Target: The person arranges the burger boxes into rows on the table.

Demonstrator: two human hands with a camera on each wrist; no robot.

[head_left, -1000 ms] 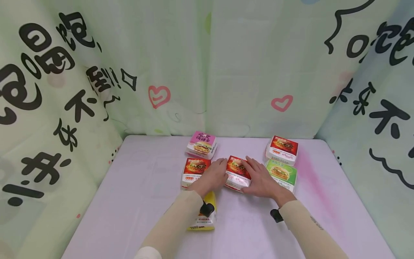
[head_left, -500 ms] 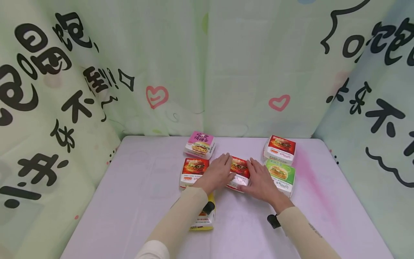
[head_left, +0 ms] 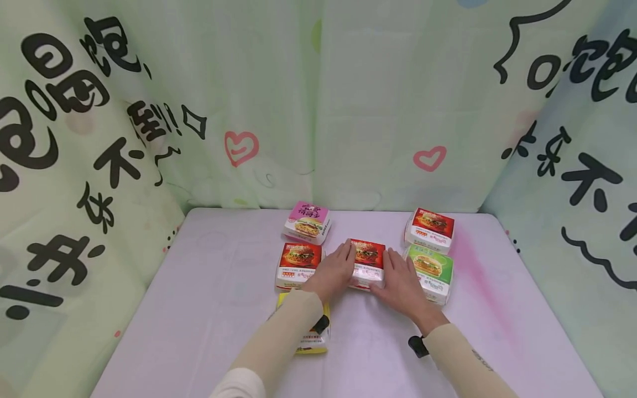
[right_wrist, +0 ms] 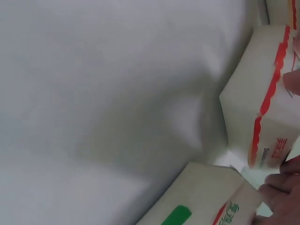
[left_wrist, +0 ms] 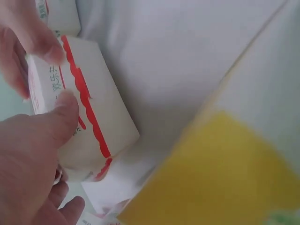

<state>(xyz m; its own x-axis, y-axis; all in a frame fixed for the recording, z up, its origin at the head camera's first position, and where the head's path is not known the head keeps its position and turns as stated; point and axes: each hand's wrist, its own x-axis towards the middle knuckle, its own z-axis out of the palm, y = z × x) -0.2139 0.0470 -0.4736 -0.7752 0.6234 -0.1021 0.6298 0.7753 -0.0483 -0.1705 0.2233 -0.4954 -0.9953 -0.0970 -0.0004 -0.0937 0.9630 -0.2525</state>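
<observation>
Both hands hold a red-and-white burger box at the middle of the table, one hand at each side. My left hand has its fingers along the left side, and its thumb presses the white front face, as the left wrist view shows. On the other side, my right hand lays its fingers along the right edge with the thumb on the front. In the right wrist view the box shows its scalloped red rim; most of the right hand is out of frame there. The box's back side is hidden.
Left of the hands stand a pink box, another red box and a yellow box partly under the left sleeve. To the right are a red box and a green box, close to the right hand. Printed curtains surround the table.
The held box has turned from slanted to nearly straight, its front now facing me. The left hand has shifted across its left side, and the right hand has moved slightly, keeping contact.
</observation>
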